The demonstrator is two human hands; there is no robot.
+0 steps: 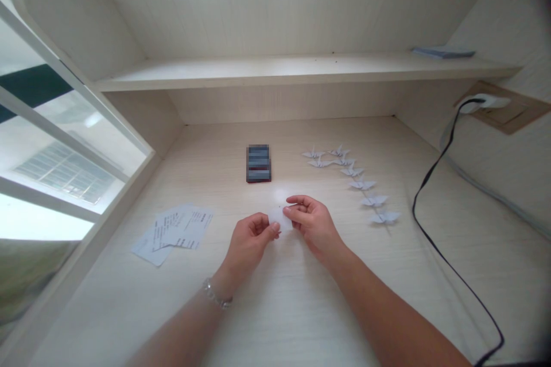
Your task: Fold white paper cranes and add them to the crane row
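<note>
A small folded piece of white paper (278, 218) is held between my two hands, above the middle of the desk. My left hand (255, 236) pinches its left side between thumb and curled fingers; a bracelet sits on that wrist. My right hand (312, 223) grips the right side with thumb and fingertips. Part of the paper hides behind the fingers, so its exact folds cannot be made out. To the right, several white paper cranes (361, 185) stand in a curving row on the desk.
Printed paper slips (183, 228) lie overlapping at the left. A dark phone-like device (259, 163), its screen blurred, rests behind my hands. A black cable (434, 243) runs from the wall socket (512, 109) down the right side. A shelf (279, 70) spans the back, with a thin booklet (443, 53) on it.
</note>
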